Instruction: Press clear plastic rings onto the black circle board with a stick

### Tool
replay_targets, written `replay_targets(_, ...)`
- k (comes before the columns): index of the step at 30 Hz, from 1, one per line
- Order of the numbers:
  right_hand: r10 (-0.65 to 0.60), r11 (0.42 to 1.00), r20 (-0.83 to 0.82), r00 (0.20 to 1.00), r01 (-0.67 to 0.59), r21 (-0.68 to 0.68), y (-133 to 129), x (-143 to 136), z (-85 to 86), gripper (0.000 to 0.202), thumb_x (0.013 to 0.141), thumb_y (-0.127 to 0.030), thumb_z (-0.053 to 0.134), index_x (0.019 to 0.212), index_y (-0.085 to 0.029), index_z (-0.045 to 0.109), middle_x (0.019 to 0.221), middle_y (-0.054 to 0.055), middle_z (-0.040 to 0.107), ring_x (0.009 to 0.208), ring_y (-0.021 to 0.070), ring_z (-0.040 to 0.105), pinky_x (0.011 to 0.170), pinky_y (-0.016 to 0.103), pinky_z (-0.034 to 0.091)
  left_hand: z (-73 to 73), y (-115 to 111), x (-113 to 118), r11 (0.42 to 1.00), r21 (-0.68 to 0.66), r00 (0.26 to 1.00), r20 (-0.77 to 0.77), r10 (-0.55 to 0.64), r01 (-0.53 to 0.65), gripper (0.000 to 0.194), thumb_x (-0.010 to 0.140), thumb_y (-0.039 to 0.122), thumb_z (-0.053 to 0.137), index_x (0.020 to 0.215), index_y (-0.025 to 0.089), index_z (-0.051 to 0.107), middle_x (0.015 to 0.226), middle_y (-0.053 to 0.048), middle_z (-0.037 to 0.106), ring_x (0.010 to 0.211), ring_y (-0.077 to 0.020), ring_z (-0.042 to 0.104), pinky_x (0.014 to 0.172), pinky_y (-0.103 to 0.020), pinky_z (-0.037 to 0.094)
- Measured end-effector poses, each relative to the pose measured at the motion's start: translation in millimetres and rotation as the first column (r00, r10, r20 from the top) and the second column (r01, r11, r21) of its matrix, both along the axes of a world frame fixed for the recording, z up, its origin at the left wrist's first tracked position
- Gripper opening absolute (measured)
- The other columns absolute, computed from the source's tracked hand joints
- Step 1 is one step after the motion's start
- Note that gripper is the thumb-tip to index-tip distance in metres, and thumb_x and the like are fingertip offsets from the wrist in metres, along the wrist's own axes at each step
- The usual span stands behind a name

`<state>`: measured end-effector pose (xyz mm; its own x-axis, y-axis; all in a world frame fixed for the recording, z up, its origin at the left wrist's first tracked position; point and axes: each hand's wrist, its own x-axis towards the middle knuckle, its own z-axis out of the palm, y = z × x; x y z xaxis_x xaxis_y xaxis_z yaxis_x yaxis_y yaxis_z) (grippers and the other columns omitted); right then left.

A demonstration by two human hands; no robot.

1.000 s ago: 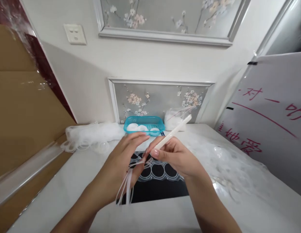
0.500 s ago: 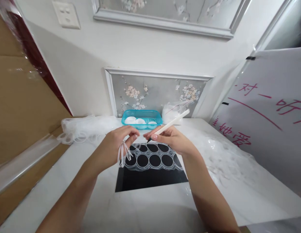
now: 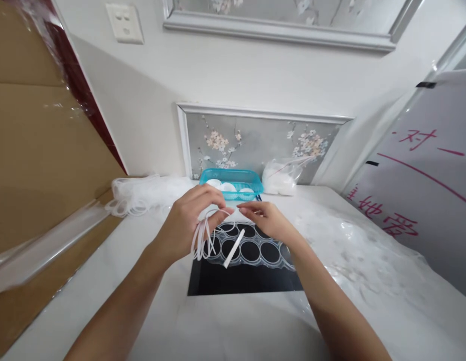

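My left hand (image 3: 185,219) has its fingers closed on looped white cords (image 3: 201,241) over the black mat's (image 3: 248,281) left edge, and here's my right hand (image 3: 271,220) just beside it, fingertips bunched, whether on a cord I can't tell! Below, the white pen (image 3: 234,248) slants across the clear tray (image 3: 260,258), and there's the blue basket (image 3: 233,175) by the table's (image 3: 217,328) back edge.

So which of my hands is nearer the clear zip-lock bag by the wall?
Right. Your right hand is in front of the zip-lock bag, slightly left; your left hand is farther left, holding looped white cord.
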<state>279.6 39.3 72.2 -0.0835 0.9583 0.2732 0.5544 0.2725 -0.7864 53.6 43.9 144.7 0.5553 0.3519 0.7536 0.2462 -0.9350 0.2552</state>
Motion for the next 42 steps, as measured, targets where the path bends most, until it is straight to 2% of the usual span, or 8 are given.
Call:
replay_targets(6,0.352,0.901,-0.359,0.864,-0.417,-0.121,-56,-27,46.7,0.049,0.095,-0.058,0.047,0.11,-0.017,0.069,0.059,0.0,0.066,0.048,0.008,0.046,0.049,0.022,0.036,-2.5,0,3,0.998,0.045,0.994,-0.104,-0.044,0.048,0.014,0.098,0.022,0.054,0.086,0.017,0.06,0.084,-0.003,0.065,0.081,-0.0158,0.06,0.076,-0.03,0.047)
replay_targets(14,0.549,0.621,-0.531,0.646,-0.74,-0.259,-62,-49,34.6,0.06,0.091,-0.065,0.049,0.125,-0.016,0.059,0.051,-0.006,0.059,0.038,0.0051,0.038,0.042,0.018,0.029,-1.5,-4,5,0.996,0.087,0.994,-0.103,-0.021,0.03,0.015,0.098,0.021,0.054,0.085,0.017,0.061,0.084,-0.002,0.068,0.08,-0.0148,0.063,0.076,-0.029,0.047)
replay_targets(20,0.633,0.432,-0.412,0.655,-0.741,-0.514,-61,-66,36.5,0.068,0.081,-0.044,0.075,0.14,-0.022,0.048,0.052,-0.01,0.061,0.043,0.0054,0.048,0.047,0.016,0.037,-3.8,-5,7,0.996,0.089,0.996,-0.092,0.008,0.0,0.015,0.097,0.022,0.056,0.084,0.017,0.062,0.081,0.0,0.069,0.076,-0.014,0.063,0.073,-0.029,0.047)
replay_targets(28,0.494,0.457,-0.567,0.659,-0.752,-0.474,-55,-59,35.0,0.05,0.087,-0.04,0.069,0.126,-0.012,0.058,0.053,-0.008,0.063,0.031,0.0023,0.043,0.035,0.015,0.031,-2.2,-7,7,0.995,0.081,0.996,-0.076,-0.047,0.053,0.014,0.095,0.024,0.061,0.083,0.017,0.061,0.079,0.0,0.067,0.073,-0.0138,0.06,0.07,-0.028,0.046)
replay_targets(33,0.381,0.654,-0.549,0.744,-0.636,-0.409,-54,-57,30.1,0.019,0.085,-0.027,0.064,0.093,-0.011,0.068,0.049,-0.006,0.061,0.03,0.0038,0.045,0.035,0.015,0.036,-2.7,-4,6,0.99,0.127,0.99,-0.131,-0.049,0.066,0.019,0.099,0.028,0.054,0.085,0.017,0.062,0.081,0.0,0.069,0.074,-0.0142,0.061,0.071,-0.029,0.046)
replay_targets(36,0.341,0.694,-0.56,0.755,-0.604,-0.391,-54,-55,30.8,0.025,0.081,-0.019,0.059,0.102,-0.01,0.066,0.052,-0.006,0.064,0.031,0.005,0.045,0.035,0.016,0.036,-1.2,-4,3,0.991,0.131,0.995,-0.094,-0.027,0.039,0.017,0.098,0.025,0.056,0.084,0.017,0.061,0.08,0.0,0.068,0.073,-0.0133,0.06,0.071,-0.028,0.046)
replay_targets(39,0.392,0.611,-0.544,0.742,-0.652,-0.449,-55,-56,34.0,0.048,0.076,-0.01,0.052,0.123,-0.011,0.059,0.051,-0.009,0.063,0.031,0.0049,0.044,0.036,0.015,0.036,-0.6,-4,1,0.993,0.11,0.994,-0.103,-0.029,0.04,0.015,0.097,0.025,0.058,0.085,0.017,0.061,0.081,0.0,0.069,0.074,-0.0137,0.061,0.071,-0.028,0.046)
replay_targets(42,0.523,0.448,-0.487,0.699,-0.712,-0.54,-56,-64,32.8,0.045,0.073,-0.006,0.05,0.115,-0.011,0.065,0.05,-0.011,0.06,0.031,0.0038,0.044,0.036,0.014,0.037,-2.5,-5,2,0.991,0.117,0.988,-0.151,-0.039,0.057,0.015,0.096,0.025,0.059,0.085,0.017,0.062,0.08,0.0,0.068,0.074,-0.014,0.062,0.07,-0.028,0.045)
